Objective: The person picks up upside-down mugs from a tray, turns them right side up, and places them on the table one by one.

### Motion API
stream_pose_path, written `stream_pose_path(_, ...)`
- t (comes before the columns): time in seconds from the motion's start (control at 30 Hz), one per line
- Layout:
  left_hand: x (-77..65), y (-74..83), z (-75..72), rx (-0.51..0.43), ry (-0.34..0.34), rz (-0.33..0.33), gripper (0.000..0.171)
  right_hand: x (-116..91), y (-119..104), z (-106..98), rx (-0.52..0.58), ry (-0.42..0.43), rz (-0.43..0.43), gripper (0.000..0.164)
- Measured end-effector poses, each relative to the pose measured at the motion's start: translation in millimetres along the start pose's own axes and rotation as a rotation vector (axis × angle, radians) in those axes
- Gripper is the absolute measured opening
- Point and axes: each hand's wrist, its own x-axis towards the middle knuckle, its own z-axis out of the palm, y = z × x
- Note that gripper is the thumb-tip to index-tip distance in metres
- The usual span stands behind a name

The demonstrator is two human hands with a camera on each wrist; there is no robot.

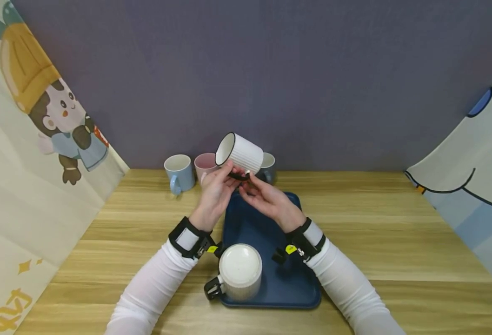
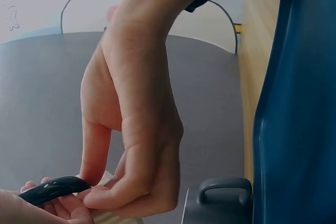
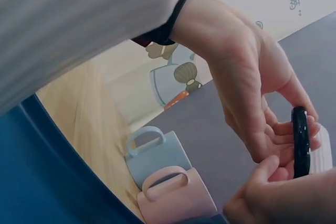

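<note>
Both hands hold a white ribbed mug (image 1: 242,152) up above the far end of a blue tray (image 1: 289,284). It is tilted, its black-rimmed mouth facing up and to the left. My left hand (image 1: 216,193) grips it by the black handle (image 3: 301,142), thumb near the rim. At the handle's other end my right hand (image 1: 273,202) pinches with thumb and fingertips, as the left wrist view also shows. Upside down on the tray's near left corner stands another mug (image 1: 241,272), its black handle (image 1: 214,288) sticking out past the edge.
Along the back wall stand a light blue mug (image 1: 180,172), a pink mug (image 1: 205,163) and a grey mug (image 1: 268,167), the last two partly hidden by the held mug and hands. A wooden table (image 1: 375,242) lies under everything. Printed cloths (image 1: 476,153) hang at both sides.
</note>
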Motion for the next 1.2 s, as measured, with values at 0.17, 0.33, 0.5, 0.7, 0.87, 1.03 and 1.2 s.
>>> stream_pose_path(0.17, -0.2, -0.4, 1.9, 0.032, 0.032, 0.043, 0.032, -0.1, 2.7, 0.5, -0.088, 0.048, 0.004, 0.031)
stream_pose_path(0.33, 0.7, -1.9, 2.7, 0.036, 0.049, 0.062, 0.033, -0.3, 3.9, -1.3, -0.103, 0.041, 0.024, 0.028)
stream_pose_path(0.5, 2.5, -2.3, 4.0, 0.038, 0.052, 0.05, 0.032, -0.1, 1.0, -6.6, -0.209, 0.015, 0.029, 0.028)
stream_pose_path(0.7, 7.0, 2.0, 10.8, 0.086, 0.041, 0.029, 0.03, -1.4, -4.4, -10.2, -0.381, -0.002, 0.013, 0.028)
stream_pose_path(0.87, 11.1, 4.2, 17.5, 0.129, 0.029, 0.02, 0.026, -2.1, -7.5, -12.7, -0.477, 0.007, -0.026, 0.029)
stream_pose_path(1.03, 14.3, 3.2, 24.9, 0.14, 0.041, 0.012, 0.023, -7.6, -12.2, -15.5, -0.729, 0.046, -0.123, 0.043)
stream_pose_path(1.2, 19.0, -0.6, 33.3, 0.16, 0.047, 0.005, 0.026, -15.8, -15.9, -21.3, -1.058, 0.128, -0.308, 0.041)
